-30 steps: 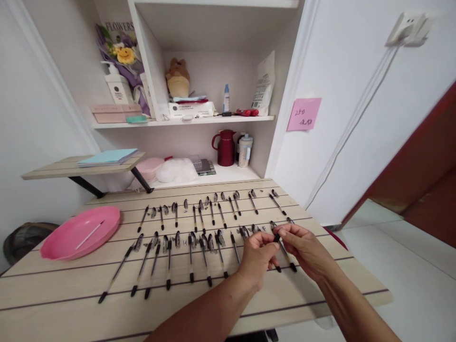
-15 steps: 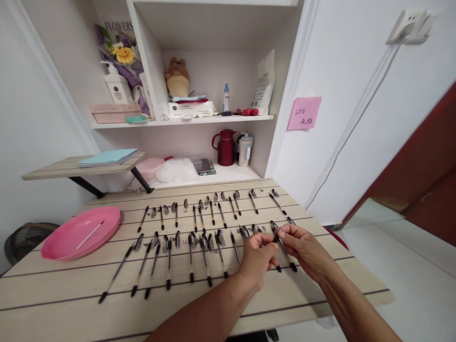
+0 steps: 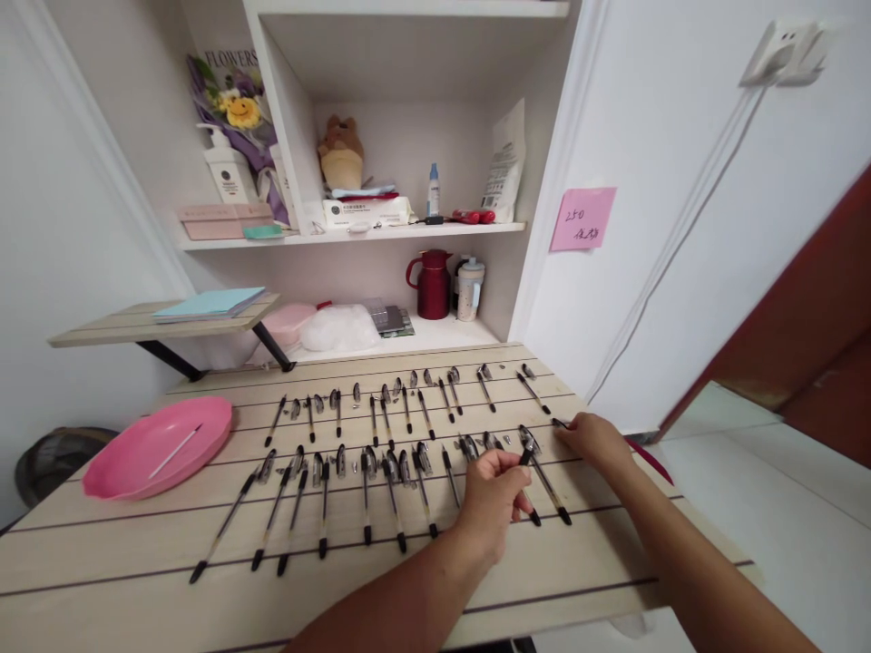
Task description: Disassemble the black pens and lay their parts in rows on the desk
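My left hand (image 3: 494, 494) is closed around a gel pen (image 3: 526, 454), its black grip end pointing up and its black tail end showing below my fingers. To the right, my right hand (image 3: 593, 443) reaches down to the table with its fingers pinched on a dark pen cap (image 3: 559, 423). Between the hands lies another pen (image 3: 550, 491), with a clear cap (image 3: 529, 439) by its upper end. Several uncapped pens, such as this one (image 3: 324, 510), lie in two rows leftward, with loose caps and small metal tips near them.
A pink plastic tray (image 3: 102, 464) holding a thin white refill (image 3: 175, 452) stands at the table's left. Behind the table (image 3: 381, 599) rise white shelves with a red jug (image 3: 434, 286) and a light cup (image 3: 469, 290). A small raised shelf (image 3: 102, 326) bears blue paper.
My right hand has left the pen's upper end and moved right to the cap on the table. The left hand keeps the pen in nearly the same place.
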The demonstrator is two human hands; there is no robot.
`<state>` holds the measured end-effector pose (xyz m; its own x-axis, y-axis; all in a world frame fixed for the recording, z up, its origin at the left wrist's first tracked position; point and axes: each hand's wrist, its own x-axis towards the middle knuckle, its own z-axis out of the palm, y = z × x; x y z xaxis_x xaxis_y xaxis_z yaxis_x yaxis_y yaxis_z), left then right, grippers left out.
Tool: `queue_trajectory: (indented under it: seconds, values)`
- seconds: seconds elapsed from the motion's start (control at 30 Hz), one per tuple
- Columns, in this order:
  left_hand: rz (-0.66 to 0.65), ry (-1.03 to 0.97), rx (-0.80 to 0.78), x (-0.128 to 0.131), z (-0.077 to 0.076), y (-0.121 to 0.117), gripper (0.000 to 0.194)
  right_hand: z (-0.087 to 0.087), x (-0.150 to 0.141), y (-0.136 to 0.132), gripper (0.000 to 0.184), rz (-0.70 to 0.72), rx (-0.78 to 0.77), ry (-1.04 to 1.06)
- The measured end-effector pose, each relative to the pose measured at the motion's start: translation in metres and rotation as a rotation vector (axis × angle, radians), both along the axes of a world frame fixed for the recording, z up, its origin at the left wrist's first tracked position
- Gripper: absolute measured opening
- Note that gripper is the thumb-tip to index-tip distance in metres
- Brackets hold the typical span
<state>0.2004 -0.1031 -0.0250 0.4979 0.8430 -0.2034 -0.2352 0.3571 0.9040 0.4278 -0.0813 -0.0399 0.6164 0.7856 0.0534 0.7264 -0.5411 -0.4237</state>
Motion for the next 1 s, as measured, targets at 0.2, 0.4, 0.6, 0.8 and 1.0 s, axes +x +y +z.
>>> queue_trajectory:
  seconds: [0.2, 0.4, 0.6, 0.8, 1.0]
  values:
    - [-0.005, -0.015, -0.009, 0.000, 0.000, 0.000, 0.016, 0.019, -0.029, -0.019, 0.024, 0.124, 0.280, 0.556]
    - [-0.006, -0.011, -0.015, 0.001, 0.000, 0.000, 0.017, 0.054, -0.076, -0.041, 0.030, 0.278, 0.609, 1.156]
    - [-0.016, -0.011, -0.002, 0.000, 0.001, 0.001, 0.016, 0.064, -0.088, -0.043, 0.026, 0.359, 0.565, 1.067]
    - [-0.023, -0.010, 0.015, 0.001, 0.000, 0.001, 0.020, 0.061, -0.097, -0.047, 0.024, 0.452, 0.407, 1.045]
    - [-0.027, -0.030, 0.034, 0.002, -0.001, 0.004, 0.030, 0.051, -0.103, -0.049, 0.026, 0.419, 0.379, 1.071]
